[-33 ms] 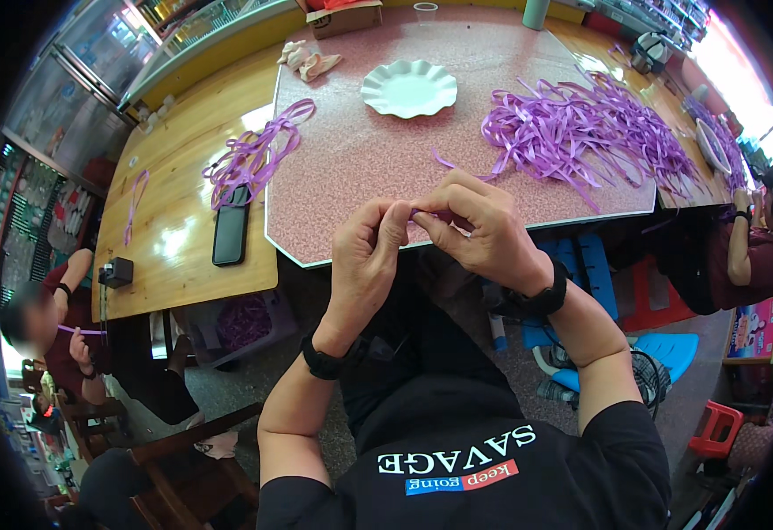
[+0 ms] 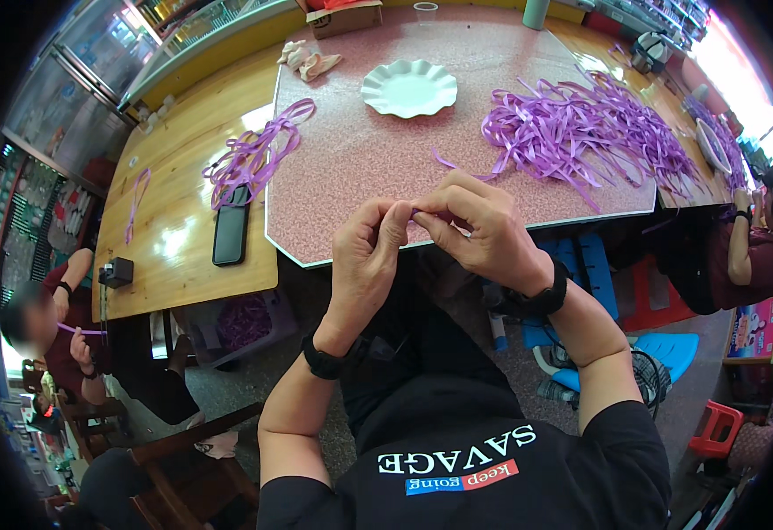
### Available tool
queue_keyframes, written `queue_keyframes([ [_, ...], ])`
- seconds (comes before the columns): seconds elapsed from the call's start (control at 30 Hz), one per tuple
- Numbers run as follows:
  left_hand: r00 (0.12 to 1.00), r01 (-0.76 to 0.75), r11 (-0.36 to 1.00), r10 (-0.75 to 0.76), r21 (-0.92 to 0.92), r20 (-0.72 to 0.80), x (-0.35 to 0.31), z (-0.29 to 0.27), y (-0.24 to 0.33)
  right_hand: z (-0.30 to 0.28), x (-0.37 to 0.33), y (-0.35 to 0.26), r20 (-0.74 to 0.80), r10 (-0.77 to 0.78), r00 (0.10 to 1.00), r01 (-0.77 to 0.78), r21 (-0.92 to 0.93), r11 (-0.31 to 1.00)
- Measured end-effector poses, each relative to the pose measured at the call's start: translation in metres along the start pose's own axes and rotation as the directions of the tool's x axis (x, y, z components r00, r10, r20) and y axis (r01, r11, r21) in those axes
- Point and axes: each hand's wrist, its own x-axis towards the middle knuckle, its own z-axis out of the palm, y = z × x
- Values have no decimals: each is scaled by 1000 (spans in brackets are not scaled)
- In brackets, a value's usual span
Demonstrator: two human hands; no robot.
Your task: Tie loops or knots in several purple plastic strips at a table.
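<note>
Pink tabletop (image 2: 360, 150) is the biggest thing here, and imo its white near edge is the main risk: the hands work right by it, so a dropped bit could easily end up on the floor. Next, the big ribbon pile (image 2: 563, 128) on the R is a total tangle w/ loose ends poking out, one reaching toward the R hand, so a sleeve or watch could snag it & drag more along. Smaller ribbon bundle (image 2: 263, 155) on the L straddles the tabletop's L edge and lies over the top end of the phone (image 2: 230, 234), so tugging it might shift the phone too. Left hand (image 2: 364, 252) and right hand (image 2: 483, 221) are fingertip to fingertip, both in a tight pinch on a purple strip (image 2: 415, 213), mostly hidden btw; slick ribbon + tiny hold = could slip, I'd guess. Room-wise: a bare stretch of pink runs from the hands up to the white plate (image 2: 408, 88), w/ the pile bounding it on the R and the bundle on the L. Phone's well off to the L, so less of a bump risk tbh.
</note>
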Motion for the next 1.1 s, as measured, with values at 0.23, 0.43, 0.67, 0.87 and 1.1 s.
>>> queue_keyframes([
  [0.23,995,20,994,-30,-105,-93,-6,13,-5,4,-1,4,-48,-245,968,232,-181,956],
  [0.43,996,70,955,-85,-288,-38,-8,15,-2,6,-7,2,-79,30,996,-14,195,981],
  [0.67,990,113,908,-137,-404,-30,-2,15,-14,22,-6,15,-160,23,987,2,158,987],
  [0.87,992,80,940,-108,-331,-69,0,13,-19,17,-4,16,-90,58,994,-41,180,983],
  [1.1,998,-18,984,6,-175,-67,0,12,-14,10,-3,15,-52,140,989,-124,228,966],
])
